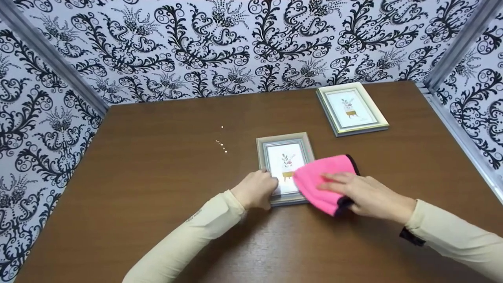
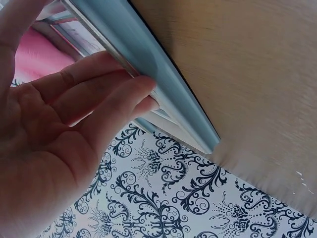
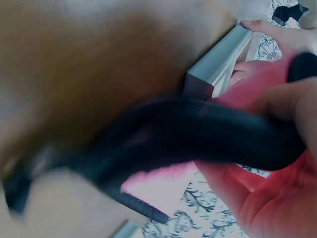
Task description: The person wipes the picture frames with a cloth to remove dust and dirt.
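A picture frame (image 1: 283, 153) with a pale border and a plant drawing lies face up on the brown table. My left hand (image 1: 257, 189) grips it near the lower left corner, and in the left wrist view the fingertips (image 2: 143, 87) rest on its blue-grey side. In my right hand (image 1: 371, 196) is a folded pink cloth (image 1: 312, 177) with black edging, which overlaps the frame's lower right part. The right wrist view shows the black edging (image 3: 198, 126) blurred, looping out from between thumb and fingers.
A second picture frame (image 1: 351, 108), much like the first, lies at the back right of the table (image 1: 165, 165). Small pale specks (image 1: 221, 144) lie left of the first frame. Patterned walls (image 1: 220, 43) stand behind and at both sides.
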{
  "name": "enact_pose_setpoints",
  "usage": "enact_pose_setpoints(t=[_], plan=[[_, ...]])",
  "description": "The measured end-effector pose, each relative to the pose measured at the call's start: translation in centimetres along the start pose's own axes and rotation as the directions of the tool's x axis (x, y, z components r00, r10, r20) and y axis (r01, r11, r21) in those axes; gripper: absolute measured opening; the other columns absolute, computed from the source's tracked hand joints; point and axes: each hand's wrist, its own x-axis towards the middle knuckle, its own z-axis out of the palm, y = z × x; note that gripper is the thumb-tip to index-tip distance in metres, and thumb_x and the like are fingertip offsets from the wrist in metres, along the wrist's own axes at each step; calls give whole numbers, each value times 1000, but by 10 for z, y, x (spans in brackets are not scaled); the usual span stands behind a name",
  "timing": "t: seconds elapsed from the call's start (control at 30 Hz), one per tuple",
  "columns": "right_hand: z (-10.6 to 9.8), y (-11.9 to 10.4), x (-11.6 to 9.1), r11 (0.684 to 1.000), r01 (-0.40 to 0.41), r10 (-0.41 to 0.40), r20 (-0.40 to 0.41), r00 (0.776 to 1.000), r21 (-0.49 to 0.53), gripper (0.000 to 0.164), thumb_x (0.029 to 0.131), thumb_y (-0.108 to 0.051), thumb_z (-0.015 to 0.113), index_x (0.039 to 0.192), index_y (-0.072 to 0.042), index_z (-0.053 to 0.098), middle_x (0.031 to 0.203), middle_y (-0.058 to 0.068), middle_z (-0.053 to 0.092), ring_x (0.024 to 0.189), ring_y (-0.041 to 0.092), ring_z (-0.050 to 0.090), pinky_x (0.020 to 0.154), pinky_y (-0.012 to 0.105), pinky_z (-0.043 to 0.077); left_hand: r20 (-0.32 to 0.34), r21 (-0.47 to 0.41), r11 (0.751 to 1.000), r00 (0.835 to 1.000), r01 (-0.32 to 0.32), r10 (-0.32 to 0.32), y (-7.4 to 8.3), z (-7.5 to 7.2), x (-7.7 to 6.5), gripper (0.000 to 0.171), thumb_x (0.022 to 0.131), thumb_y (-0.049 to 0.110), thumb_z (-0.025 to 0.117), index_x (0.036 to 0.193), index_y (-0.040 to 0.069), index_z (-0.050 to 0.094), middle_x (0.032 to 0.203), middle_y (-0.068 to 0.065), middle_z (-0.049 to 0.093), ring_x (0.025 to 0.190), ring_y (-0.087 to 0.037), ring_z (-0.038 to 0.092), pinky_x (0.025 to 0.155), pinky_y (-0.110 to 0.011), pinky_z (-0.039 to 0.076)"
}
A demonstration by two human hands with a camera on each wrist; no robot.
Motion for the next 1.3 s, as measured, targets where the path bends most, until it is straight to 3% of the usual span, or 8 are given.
enact_pose_setpoints(t=[0.13,0.23,0.53,0.83,0.9,1.0,1.13,1.3], plan=[[-1,0,9,978,120,-112,57,992,-173,60,67,12,71,123,-12,67,131,12,59,122,37,50,86,51,49,7,1,1000,1000,-2,2,-1,0,-1,32,62,25,88,78,9,65,73,-2,62,71,-19,56,61,-33,53],[0,0,23,953,121,-103,79,992,-279,54,69,10,72,118,-10,69,128,12,61,120,39,51,95,56,42,-6,5,1000,1000,-6,6,-1,-1,-1,31,61,23,88,76,9,65,72,-2,62,69,-18,55,60,-32,53],[4,27,83,903,-84,140,104,985,-422,40,85,2,65,125,-2,62,135,20,52,126,43,44,99,62,35,-2,15,1000,1000,-5,5,3,-1,1,32,59,23,88,78,9,66,75,-3,62,71,-18,55,61,-31,54],[10,56,121,831,-320,418,130,899,-455,51,90,2,56,140,2,44,144,22,42,132,43,35,104,62,27,34,0,1000,999,-3,3,6,-2,2,30,61,21,87,78,9,66,77,-3,62,72,-19,56,63,-33,54],[11,60,121,839,-334,423,128,897,-429,52,91,3,55,141,4,42,144,23,41,133,43,34,105,62,27,35,7,1000,999,-4,3,7,-1,2,30,60,21,88,79,10,67,77,-3,62,72,-18,56,63,-32,54],[12,63,117,882,-302,373,143,917,-360,51,92,6,51,142,6,39,145,25,39,133,44,34,106,61,26,33,5,1000,999,-2,2,7,-1,2,30,60,22,88,79,10,67,77,-3,63,72,-19,55,63,-32,54],[9,54,107,939,-210,265,187,946,-272,51,92,7,51,142,6,40,146,25,37,134,43,33,107,57,27,21,8,1000,1000,0,0,5,-1,1,30,60,21,88,78,10,67,77,-3,64,73,-20,56,64,-32,53],[1,31,85,970,-52,106,216,971,-238,52,82,14,57,133,5,53,139,24,47,129,43,41,105,54,32,-1,19,1000,1000,-6,6,2,-2,-1,29,58,19,87,75,11,65,76,-2,64,73,-18,57,64,-31,54]])
